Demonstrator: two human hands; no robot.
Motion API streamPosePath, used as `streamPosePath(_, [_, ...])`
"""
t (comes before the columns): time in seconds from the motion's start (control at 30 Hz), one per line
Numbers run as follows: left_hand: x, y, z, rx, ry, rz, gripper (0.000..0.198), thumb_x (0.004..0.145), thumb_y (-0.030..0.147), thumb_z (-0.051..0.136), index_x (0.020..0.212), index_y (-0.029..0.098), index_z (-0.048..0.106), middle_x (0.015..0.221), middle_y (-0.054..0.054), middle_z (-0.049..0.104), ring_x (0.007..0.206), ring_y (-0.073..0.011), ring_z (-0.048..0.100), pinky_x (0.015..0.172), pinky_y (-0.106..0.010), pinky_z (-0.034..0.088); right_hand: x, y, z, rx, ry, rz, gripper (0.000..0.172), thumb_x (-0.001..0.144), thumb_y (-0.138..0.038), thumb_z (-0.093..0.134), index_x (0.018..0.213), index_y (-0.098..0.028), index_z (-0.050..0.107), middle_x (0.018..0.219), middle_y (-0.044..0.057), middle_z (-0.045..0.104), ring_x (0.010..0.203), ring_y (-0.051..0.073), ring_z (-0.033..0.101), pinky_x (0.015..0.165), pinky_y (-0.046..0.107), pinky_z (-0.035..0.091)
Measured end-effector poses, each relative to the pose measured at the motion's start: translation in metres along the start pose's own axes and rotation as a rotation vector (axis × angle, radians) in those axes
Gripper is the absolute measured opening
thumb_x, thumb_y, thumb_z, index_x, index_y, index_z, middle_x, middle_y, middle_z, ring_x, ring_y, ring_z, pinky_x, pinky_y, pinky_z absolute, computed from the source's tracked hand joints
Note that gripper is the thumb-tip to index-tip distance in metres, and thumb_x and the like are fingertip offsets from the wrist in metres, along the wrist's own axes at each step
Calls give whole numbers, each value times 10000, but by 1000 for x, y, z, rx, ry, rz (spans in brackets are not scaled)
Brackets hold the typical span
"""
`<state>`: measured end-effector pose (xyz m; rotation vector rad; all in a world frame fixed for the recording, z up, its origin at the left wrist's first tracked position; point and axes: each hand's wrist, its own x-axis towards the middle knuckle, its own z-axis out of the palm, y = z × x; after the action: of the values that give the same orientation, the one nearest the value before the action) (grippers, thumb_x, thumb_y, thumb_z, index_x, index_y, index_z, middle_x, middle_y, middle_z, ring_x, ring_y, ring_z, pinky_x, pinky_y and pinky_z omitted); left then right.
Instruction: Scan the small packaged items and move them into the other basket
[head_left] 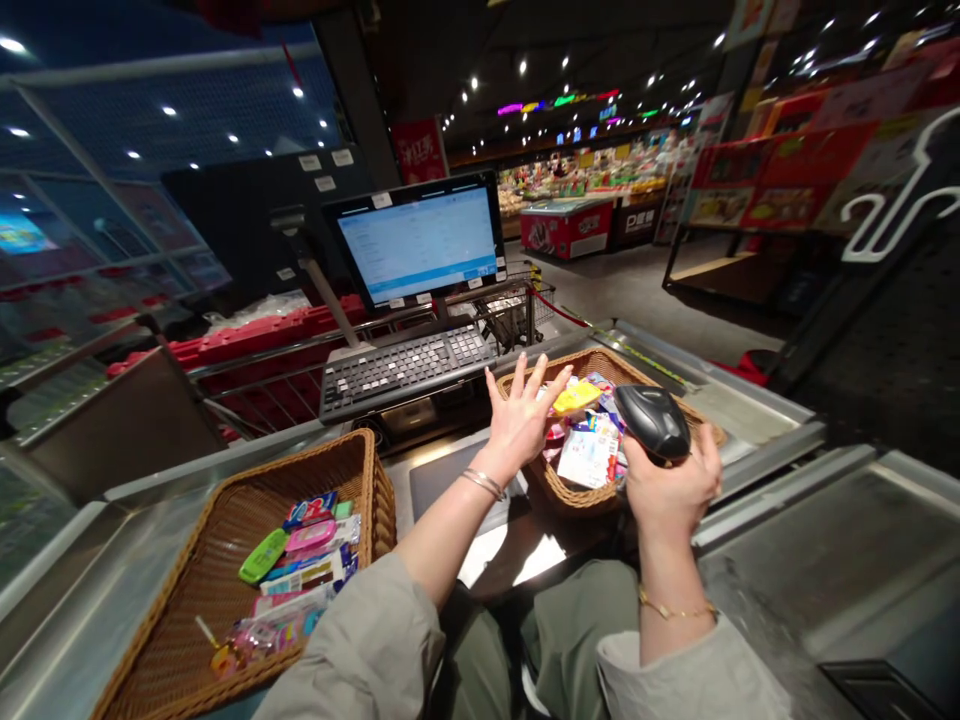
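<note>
My left hand is open with its fingers spread, holding nothing, close above a yellow packet in the far wicker basket. That basket is heaped with small packaged goods, among them a white packet. My right hand grips a black handheld barcode scanner at the basket's right side. A nearer wicker basket stands at the lower left, holding several packaged items, including a green one and a pink one.
A checkout monitor and a black keyboard stand straight ahead. Stainless steel counters flank the baskets. Stacked red baskets lie behind at left, and a shopping cart stands beyond. Store shelves and a freezer fill the background.
</note>
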<state>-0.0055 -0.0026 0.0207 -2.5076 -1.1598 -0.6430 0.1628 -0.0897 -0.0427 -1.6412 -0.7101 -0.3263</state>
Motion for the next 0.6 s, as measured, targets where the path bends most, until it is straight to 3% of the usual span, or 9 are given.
streamPosePath(0.1, [-1,3,1,11,-39,-17,742,941,431,639,1605,341,319,1699,-122,269,1582,-397,160,1155,-829,112,0,0,0,11,-19,6,544,666,-503,782,1045,-113,770,1375,253,623,1329,450,545,1125,637,393])
streamPosePath(0.4, [-28,-16,-15,39,-76,-108,625,981,486,554,1548,252,434,1705,-142,236,1592,-365,141,1186,-792,79,-6,-11,2,-5,-55,74,571,651,-521,742,1068,-132,761,1395,238,614,1345,415,538,1167,627,329])
streamPosePath(0.6, [-47,-27,-26,61,-86,-166,594,975,468,576,1521,260,469,1711,-131,218,1594,-356,135,1205,-772,79,-16,-29,2,53,-112,71,569,653,-510,725,1063,-118,749,1434,264,572,1379,413,504,1187,629,285])
